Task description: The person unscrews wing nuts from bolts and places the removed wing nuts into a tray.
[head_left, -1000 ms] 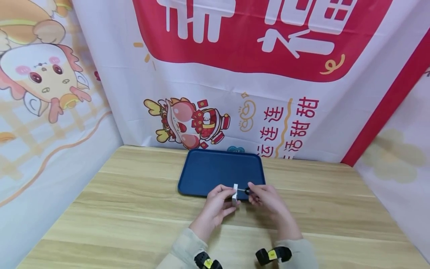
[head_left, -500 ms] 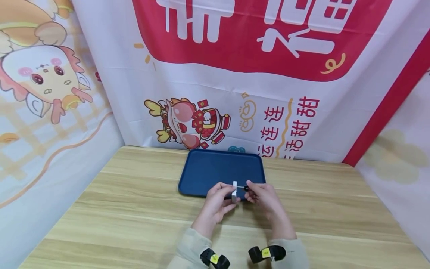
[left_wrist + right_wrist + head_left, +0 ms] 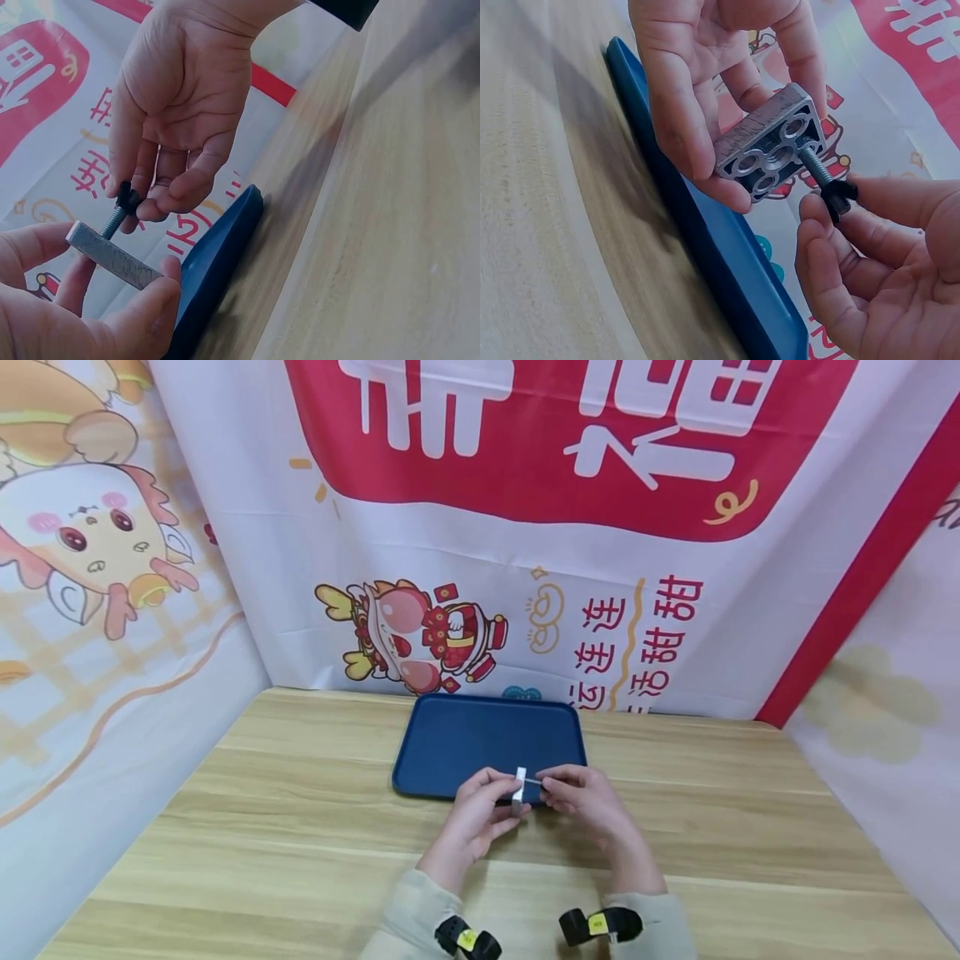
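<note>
Above the near edge of the tray, my left hand (image 3: pixel 474 814) grips a small silver metal block (image 3: pixel 769 142) by its edges, between thumb and fingers. Several round holes show on the block's face in the right wrist view. A threaded wing screw (image 3: pixel 817 166) sits in a corner hole, with much of its shank sticking out. My right hand (image 3: pixel 592 802) pinches the screw's black winged head (image 3: pixel 127 197) between thumb and index finger; its other fingers curl loosely below. How deep the screw goes into the block is hidden.
A dark blue tray (image 3: pixel 487 739) lies on the wooden table (image 3: pixel 315 827) beneath and beyond my hands. Printed cloth (image 3: pixel 420 543) hangs behind the table and along both sides. Each sleeve carries a black wrist strap (image 3: pixel 600 925).
My right fingers have come closer to the block and now cover more of the screw's black head. The left hand keeps its grip on the block. The head view shifts slightly.
</note>
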A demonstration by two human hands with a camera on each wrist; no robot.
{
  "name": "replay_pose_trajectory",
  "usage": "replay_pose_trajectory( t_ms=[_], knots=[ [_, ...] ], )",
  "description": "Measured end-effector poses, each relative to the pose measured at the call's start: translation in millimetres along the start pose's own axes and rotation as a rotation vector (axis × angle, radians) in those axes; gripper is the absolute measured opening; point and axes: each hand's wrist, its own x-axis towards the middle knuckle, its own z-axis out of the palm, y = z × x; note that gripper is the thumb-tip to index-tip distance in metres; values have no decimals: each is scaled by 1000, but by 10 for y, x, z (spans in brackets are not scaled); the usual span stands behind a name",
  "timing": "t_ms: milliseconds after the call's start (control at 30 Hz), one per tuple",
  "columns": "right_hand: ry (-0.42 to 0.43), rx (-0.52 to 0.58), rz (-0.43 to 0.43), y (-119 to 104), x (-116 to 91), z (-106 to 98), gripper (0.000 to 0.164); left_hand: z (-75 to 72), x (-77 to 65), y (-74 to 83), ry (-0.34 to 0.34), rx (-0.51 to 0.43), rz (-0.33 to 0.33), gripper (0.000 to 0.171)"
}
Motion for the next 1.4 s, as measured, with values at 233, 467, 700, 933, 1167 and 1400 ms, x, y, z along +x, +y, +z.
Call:
replay_pose_trajectory(
  t_ms=[233, 467, 700, 933, 1167, 1400],
  knots=[
    [6, -78, -55, -6, 2, 14, 25, -10, 9, 7, 0, -15, 2, 11],
    [20, -119, -69, -8, -10, 30, 26, -15, 17, 10, 2, -20, -4, 11],
    [51, -59, -7, -36, -30, 21, 36, -21, 9, 13, 14, -17, 1, 11],
    [142, 57, 44, -41, -10, 57, 38, -31, 29, 4, 17, -17, 3, 11],
    [143, 110, 70, -22, 12, 120, 37, -40, 28, -5, 7, -10, 18, 13],
    [165, 147, 72, -20, 27, 150, 29, -39, 20, -3, 15, -6, 14, 12]
  ],
)
